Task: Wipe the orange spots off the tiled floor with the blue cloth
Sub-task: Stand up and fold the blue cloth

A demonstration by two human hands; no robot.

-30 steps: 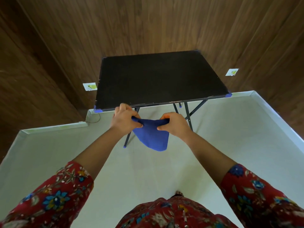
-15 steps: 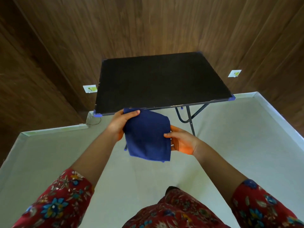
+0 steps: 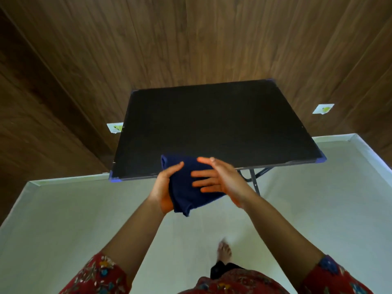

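Note:
The blue cloth (image 3: 184,190) is folded into a thick pad and held in the air in front of me, over the near edge of the table. My left hand (image 3: 162,188) cups it from the left and below, with the thumb curled over its top. The straight fingers of my right hand (image 3: 221,179) lie flat on the cloth's upper face from the right. The pale tiled floor (image 3: 84,219) spreads out below. No orange spots show on the part of it in view.
A black folding table (image 3: 212,124) stands against the wooden wall, its metal legs (image 3: 253,181) on the floor to the right of my hands. Two white stickers (image 3: 115,127) (image 3: 322,108) are on the wall. My bare foot (image 3: 224,251) is on the floor below.
The cloth went from hanging stretched between both hands to a folded pad in my left palm. My right hand let go of its edge and laid flat on top. Both hands rose toward the table.

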